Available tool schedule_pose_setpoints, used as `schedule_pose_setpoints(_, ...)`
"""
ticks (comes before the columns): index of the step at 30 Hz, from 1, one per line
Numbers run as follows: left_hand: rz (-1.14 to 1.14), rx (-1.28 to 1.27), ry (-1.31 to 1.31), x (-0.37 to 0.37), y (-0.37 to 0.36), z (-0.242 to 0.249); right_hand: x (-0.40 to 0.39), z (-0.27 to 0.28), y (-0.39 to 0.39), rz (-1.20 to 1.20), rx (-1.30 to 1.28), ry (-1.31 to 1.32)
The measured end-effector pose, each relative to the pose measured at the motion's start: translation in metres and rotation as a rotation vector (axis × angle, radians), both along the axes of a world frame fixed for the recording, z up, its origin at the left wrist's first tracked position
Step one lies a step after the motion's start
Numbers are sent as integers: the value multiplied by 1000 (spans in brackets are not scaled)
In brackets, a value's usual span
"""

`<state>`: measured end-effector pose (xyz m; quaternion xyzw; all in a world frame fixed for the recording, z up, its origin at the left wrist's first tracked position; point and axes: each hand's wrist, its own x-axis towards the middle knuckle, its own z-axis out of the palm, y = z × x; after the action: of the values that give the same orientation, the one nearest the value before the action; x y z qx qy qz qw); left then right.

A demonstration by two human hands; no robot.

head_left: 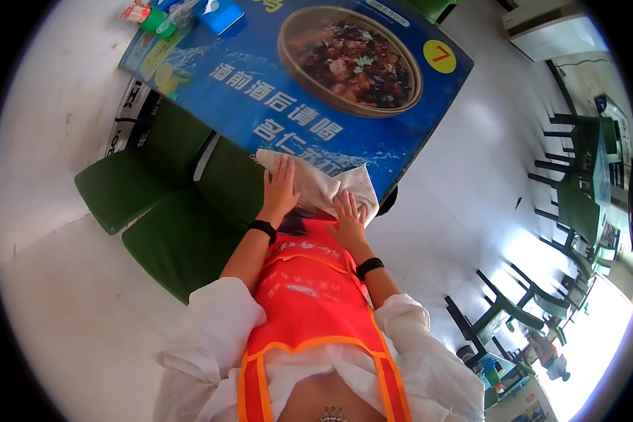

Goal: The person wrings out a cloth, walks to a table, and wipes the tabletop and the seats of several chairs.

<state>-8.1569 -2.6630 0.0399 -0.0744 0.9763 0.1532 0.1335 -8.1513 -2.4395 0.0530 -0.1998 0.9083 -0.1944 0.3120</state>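
Observation:
A pale beige cloth (316, 181) lies folded over the near edge of a blue printed table (239, 119). My left hand (280, 190) rests flat on the cloth's left part, fingers stretched toward the table. On the right part of the cloth is my right hand (349, 219), its fingers spread and pressing on the fabric. Both palms face down, and neither hand grips anything. The table's top carries a large picture of a dish in a bowl, white lettering and a yellow circle with a 7.
Green chairs (183, 232) stand close by on the left. At the table's far left corner are a green holder (159, 24) with sticks and a blue box (219, 14). More chairs and tables (577, 190) stand to the right, and a person (547, 354) is farther off.

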Motion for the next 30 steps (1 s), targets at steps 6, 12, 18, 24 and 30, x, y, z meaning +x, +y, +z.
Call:
schedule_pose_setpoints(6,32,13,20,0,7,-6,10,-7,-5,-91,-89,34)
schedule_pose_setpoints(12,7,-33,-3,-15,-5,-3,1,-7,-26,-81,-100,18)
schedule_pose_setpoints(18,-89,14,39,-38,-60,-3,-25,-9,-72,-1,-93,61)
schedule_pose_setpoints(24,-41,-6,27,-64,-119,-14,-65,-10,-127,31,-53,100)
schedule_pose_setpoints(30,52,-100,52,-92,-173,-20,-136,-16,-205,0,-24,211)
